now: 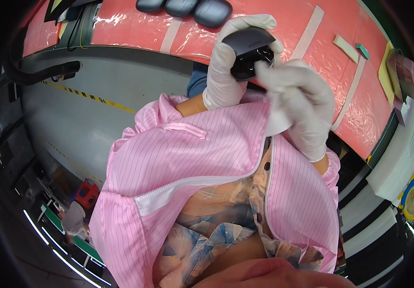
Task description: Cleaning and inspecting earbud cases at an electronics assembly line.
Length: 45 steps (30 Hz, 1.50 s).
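Note:
My gloved left hand (222, 79) is closed around a dark grey, rounded flip-lid case (249, 41), which looks like an earbud case. Its lid is raised, and the glossy black inside faces me. My gloved right hand (307, 98) is bent right in front of the case, its fingertips blurred by motion at the opening. From under those fingers hangs a thin white cloth (279, 121), pinched in the hand. Whether the fingertips touch the inside of the case, I cannot tell.
Several similar closed dark cases (212, 13) lie at the far edge of the red-covered table (135, 29). A cream strip (345, 49) and a small green block (362, 51) sit at the right, near yellow pads (386, 74). A black padded bar (48, 72) juts in at left.

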{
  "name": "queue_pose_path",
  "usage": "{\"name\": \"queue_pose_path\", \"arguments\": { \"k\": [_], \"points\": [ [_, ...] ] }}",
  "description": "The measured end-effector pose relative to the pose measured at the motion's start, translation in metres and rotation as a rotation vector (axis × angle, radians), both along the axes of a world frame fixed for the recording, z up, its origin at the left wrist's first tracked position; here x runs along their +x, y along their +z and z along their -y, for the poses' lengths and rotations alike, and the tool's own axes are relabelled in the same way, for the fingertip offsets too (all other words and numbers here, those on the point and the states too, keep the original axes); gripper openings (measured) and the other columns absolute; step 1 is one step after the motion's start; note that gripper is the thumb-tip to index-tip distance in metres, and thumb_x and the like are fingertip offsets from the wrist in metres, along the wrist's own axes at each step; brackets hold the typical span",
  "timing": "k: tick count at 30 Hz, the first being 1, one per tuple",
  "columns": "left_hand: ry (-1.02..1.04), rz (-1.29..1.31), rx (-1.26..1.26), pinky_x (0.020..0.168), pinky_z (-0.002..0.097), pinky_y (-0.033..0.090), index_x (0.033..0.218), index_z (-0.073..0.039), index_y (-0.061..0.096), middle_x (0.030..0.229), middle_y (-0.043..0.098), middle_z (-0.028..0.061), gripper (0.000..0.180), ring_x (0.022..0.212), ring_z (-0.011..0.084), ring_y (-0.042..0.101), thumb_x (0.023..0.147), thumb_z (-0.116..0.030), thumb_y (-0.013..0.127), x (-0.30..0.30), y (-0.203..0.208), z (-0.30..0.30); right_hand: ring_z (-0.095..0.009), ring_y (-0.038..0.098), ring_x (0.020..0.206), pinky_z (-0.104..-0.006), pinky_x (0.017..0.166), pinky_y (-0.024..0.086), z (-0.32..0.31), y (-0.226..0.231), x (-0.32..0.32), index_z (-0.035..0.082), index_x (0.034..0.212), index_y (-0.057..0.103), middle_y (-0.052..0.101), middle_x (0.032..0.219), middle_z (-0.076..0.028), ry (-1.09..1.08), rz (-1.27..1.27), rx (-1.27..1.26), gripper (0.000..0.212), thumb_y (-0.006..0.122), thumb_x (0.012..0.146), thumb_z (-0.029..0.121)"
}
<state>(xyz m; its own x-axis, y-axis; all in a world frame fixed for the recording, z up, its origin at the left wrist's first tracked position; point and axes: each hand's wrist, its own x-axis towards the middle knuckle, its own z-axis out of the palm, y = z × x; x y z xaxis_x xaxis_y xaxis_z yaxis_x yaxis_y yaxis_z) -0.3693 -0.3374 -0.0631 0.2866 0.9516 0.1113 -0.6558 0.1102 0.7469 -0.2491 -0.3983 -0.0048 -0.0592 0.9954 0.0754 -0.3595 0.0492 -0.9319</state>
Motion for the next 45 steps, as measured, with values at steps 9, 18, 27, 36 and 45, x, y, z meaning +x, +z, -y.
{"name": "queue_pose_path", "arguments": {
  "k": [9, 18, 27, 36, 45],
  "points": [
    [-0.200, -0.011, 0.003, 0.077, 0.0273, 0.052, 0.122, 0.001, 0.047, 0.101, 0.064, 0.0148, 0.086, 0.085, 0.0187, 0.065, 0.078, -0.072, 0.055, -0.011, 0.011, -0.007, -0.014, 0.060, 0.088, -0.0281, 0.079, 0.049, 0.006, -0.017, 0.020, 0.002, 0.102, 0.065, 0.063, 0.095, -0.007, -0.433, 0.413, 0.027, 0.017, 0.061, 0.085, 0.001],
    [-0.182, -0.043, 0.044, 0.072, 0.0246, 0.050, 0.124, -0.001, 0.047, 0.107, 0.064, 0.0128, 0.081, 0.078, 0.0152, 0.063, 0.083, -0.071, 0.048, -0.015, 0.010, -0.009, -0.017, 0.061, 0.080, -0.0292, 0.072, 0.049, -0.008, -0.004, 0.021, 0.004, 0.094, 0.068, 0.064, 0.094, -0.007, -0.403, 0.900, 0.162, 0.022, 0.059, 0.079, -0.010],
    [-0.054, -0.172, 0.155, 0.082, 0.0293, 0.045, 0.131, -0.004, 0.041, 0.109, 0.054, 0.0106, 0.074, 0.094, 0.0143, 0.053, 0.086, -0.061, 0.055, -0.018, 0.009, -0.001, -0.010, 0.056, 0.074, -0.0260, 0.064, 0.045, -0.011, 0.011, -0.020, 0.001, 0.094, 0.064, 0.059, 0.083, -0.003, -0.156, 1.295, 0.358, 0.017, 0.066, 0.076, 0.001],
    [-0.174, 0.103, -0.491, 0.078, 0.0285, 0.047, 0.121, -0.003, 0.051, 0.096, 0.059, 0.0073, 0.057, 0.083, 0.0140, 0.057, 0.098, -0.053, 0.036, -0.012, 0.034, -0.001, -0.022, 0.057, 0.067, -0.0335, 0.061, 0.046, -0.032, -0.001, -0.011, 0.012, 0.098, 0.070, 0.056, 0.075, -0.004, -0.212, 1.091, 0.608, 0.031, 0.067, 0.070, -0.001],
    [-0.253, -0.014, -0.644, 0.059, 0.0338, 0.048, 0.114, 0.001, 0.056, 0.099, 0.065, 0.0193, 0.063, 0.077, 0.0330, 0.064, 0.098, -0.055, 0.031, -0.019, 0.024, -0.006, -0.015, 0.058, 0.071, -0.0286, 0.064, 0.047, -0.006, -0.022, 0.026, 0.005, 0.102, 0.069, 0.064, 0.086, -0.005, -0.417, 1.018, 0.387, 0.031, 0.064, 0.074, -0.009]
  ]
}}
